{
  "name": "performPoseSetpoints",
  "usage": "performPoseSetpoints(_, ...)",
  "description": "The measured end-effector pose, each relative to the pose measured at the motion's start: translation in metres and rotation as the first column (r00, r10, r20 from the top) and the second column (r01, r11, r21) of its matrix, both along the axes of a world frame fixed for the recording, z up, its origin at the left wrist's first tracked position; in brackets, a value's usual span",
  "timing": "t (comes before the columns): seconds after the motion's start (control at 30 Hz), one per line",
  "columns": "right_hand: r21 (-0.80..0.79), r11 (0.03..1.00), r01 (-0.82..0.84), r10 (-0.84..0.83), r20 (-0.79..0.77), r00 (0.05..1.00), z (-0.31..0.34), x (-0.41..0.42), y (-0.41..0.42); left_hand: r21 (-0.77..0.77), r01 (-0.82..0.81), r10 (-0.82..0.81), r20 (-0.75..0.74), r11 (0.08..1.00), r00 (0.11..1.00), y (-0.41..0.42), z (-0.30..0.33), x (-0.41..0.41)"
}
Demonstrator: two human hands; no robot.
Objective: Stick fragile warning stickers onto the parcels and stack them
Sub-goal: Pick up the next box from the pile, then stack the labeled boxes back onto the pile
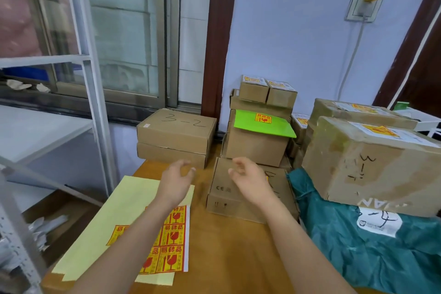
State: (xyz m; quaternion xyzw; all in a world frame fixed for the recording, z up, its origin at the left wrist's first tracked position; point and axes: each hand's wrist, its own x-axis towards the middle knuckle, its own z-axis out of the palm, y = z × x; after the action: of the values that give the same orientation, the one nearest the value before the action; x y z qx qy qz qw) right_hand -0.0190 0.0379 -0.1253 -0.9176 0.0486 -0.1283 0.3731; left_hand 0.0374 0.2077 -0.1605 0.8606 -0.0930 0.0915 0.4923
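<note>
Head view shows both the left hand (177,180) and right hand (248,180) loosely released, holding nothing, over the unlabelled box (220,194) on the desk (226,258); best peel a sticker (170,259) cleanly, then press it flat on top.

Window (124,31) behind table (226,258); wall socket (364,3) upper right

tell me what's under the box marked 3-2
The box marked 3-2 sits on a second, similar cardboard box, which rests at the wooden table's far edge. Only that lower box's front shows; its top is covered.
</note>
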Motion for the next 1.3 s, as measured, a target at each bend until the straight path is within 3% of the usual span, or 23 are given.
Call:
performPoseSetpoints(0.5, 0.164, 0.986, -0.009, 0.021, -0.071, 0.997, -0.008, 0.099, 0.028, -0.122, -0.266, 0.258, -0.080, 0.956, 0.963, 0.065, 0.013, 0.108)
performPoseSetpoints(0.7, 0.185, 0.983, 0.012, -0.011, -0.005, 1.000, -0.015, 0.145, 0.041, -0.149, -0.376, 0.372, -0.054, 0.915, 0.927, 0.077, 0.003, 0.145)
performPoseSetpoints(0.9, 0.336, 0.942, 0.027, -0.007, -0.063, 0.998, -0.024, 0.169, 0.048, -0.234, -0.318, 0.267, -0.224, 0.919, 0.937, 0.073, -0.001, 0.175)
performPoseSetpoints(1.3, 0.487, 0.873, -0.007, 0.008, 0.000, 1.000, -0.024, 0.166, 0.049, -0.345, -0.350, 0.314, -0.156, 0.871, 0.936, 0.066, 0.000, 0.164)
